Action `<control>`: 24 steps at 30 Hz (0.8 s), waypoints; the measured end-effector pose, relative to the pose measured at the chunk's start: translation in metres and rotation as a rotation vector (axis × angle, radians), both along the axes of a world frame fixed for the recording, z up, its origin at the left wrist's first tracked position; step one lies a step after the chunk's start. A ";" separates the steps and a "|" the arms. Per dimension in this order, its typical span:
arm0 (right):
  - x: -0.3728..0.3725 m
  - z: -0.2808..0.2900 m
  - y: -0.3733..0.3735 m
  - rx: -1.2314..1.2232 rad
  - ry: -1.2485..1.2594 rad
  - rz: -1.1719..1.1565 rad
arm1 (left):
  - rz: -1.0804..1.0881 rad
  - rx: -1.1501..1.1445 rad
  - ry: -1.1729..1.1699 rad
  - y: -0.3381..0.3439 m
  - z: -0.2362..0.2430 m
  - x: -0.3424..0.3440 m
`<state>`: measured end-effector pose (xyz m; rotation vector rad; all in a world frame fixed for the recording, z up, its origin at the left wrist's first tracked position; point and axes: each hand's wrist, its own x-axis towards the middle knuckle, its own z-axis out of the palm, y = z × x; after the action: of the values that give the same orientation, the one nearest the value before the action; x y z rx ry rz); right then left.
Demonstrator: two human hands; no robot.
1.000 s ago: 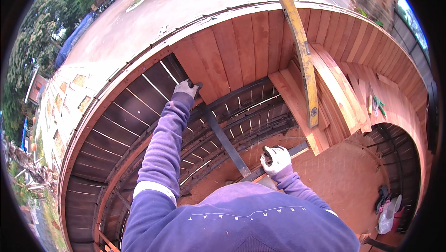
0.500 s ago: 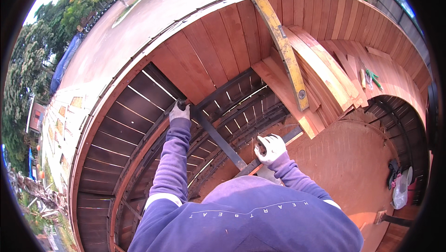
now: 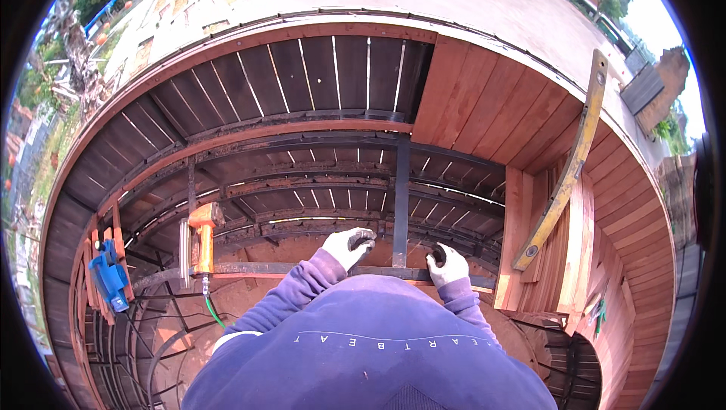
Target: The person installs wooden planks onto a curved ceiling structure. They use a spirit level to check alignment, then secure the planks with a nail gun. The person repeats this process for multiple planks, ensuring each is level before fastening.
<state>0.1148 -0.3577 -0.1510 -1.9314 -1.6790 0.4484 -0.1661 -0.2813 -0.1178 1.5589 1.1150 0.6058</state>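
Observation:
My left hand [image 3: 349, 249], in a white glove with a dark palm, is raised in front of my chest. Its fingers are loosely curled and apart from the thumb, with nothing visible in them. My right hand [image 3: 448, 265], gloved the same way, hovers above the near dark rail [image 3: 378, 271], to the right of an upright-looking metal crosspiece [image 3: 401, 206]. Its fingers too are half bent around no visible thing. Beyond both hands runs the curved black metal frame [image 3: 302, 140], with reddish wood planks [image 3: 484, 104] laid over its right part.
A yellow spirit level [image 3: 563, 175] leans over stacked wood boards [image 3: 522, 236] on the right. An orange nail gun [image 3: 203, 236] with a green hose [image 3: 214, 312] rests on the left. Left of it, a blue power tool [image 3: 111, 277] lies on wooden strips. Dark slats [image 3: 287, 77] show gaps.
My view has swung left, bringing the nail gun and blue tool into sight. My left hand has come off the edge of the last plank and drawn back toward my chest.

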 end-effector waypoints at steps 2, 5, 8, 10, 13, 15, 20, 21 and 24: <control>0.017 0.044 0.016 0.352 -0.180 -0.056 | 0.169 0.021 -0.079 -0.014 -0.009 -0.008; 0.074 0.124 0.051 0.649 -0.476 -0.339 | 0.365 -0.136 -0.225 -0.035 -0.018 -0.010; 0.150 0.141 0.077 0.657 -0.665 -0.630 | 0.396 -0.257 -0.353 -0.045 -0.018 0.001; 0.187 0.138 0.094 0.587 -0.542 -0.652 | 0.385 -0.260 -0.282 -0.045 -0.007 0.015; 0.198 0.143 0.114 0.368 -0.257 -0.656 | 0.384 -0.150 -0.415 -0.043 -0.016 0.032; 0.206 0.130 0.125 0.505 -0.242 -0.612 | 0.362 -0.128 -0.419 -0.041 -0.009 0.040; 0.176 0.144 0.115 0.830 0.163 -0.390 | 0.097 -0.068 -0.374 -0.006 0.050 0.083; 0.152 0.158 0.116 0.928 0.290 -0.263 | 0.002 -0.088 -0.438 0.004 0.060 0.093; 0.067 0.211 0.121 0.759 0.761 -0.047 | -0.283 0.193 -0.253 0.038 0.111 0.122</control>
<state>0.1816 -0.2369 0.0603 -1.0424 -1.0646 0.3788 -0.0446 -0.2432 -0.0067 1.7117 0.6476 0.7094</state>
